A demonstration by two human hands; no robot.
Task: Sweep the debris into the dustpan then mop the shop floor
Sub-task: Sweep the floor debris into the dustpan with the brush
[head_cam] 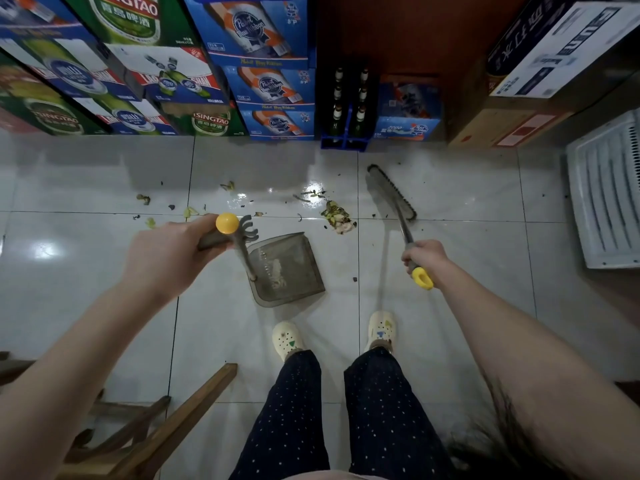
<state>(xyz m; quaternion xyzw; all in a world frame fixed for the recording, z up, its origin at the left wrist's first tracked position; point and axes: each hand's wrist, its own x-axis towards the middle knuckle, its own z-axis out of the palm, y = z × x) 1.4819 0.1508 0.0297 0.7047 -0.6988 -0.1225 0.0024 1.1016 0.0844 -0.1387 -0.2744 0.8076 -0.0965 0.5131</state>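
A grey dustpan [289, 271] rests on the white tiled floor in front of my feet, its mouth toward the debris. My left hand [166, 251] grips its upright handle, which ends in a yellow cap [227, 223]. My right hand [424, 256] holds the grey broom handle near its yellow end [422, 278]. The broom head [391, 192] lies on the floor to the right of the debris. A clump of leafy scraps [337, 216] sits just beyond the dustpan. Smaller bits [188, 211] are scattered leftward along the tile joint.
Stacked beer cartons [194, 81] and a blue crate of bottles [346, 109] line the far wall. Cardboard boxes [512, 123] stand at the right, with a white slatted appliance [606, 195] beside them. A wooden stool or frame [145, 420] sits at my lower left.
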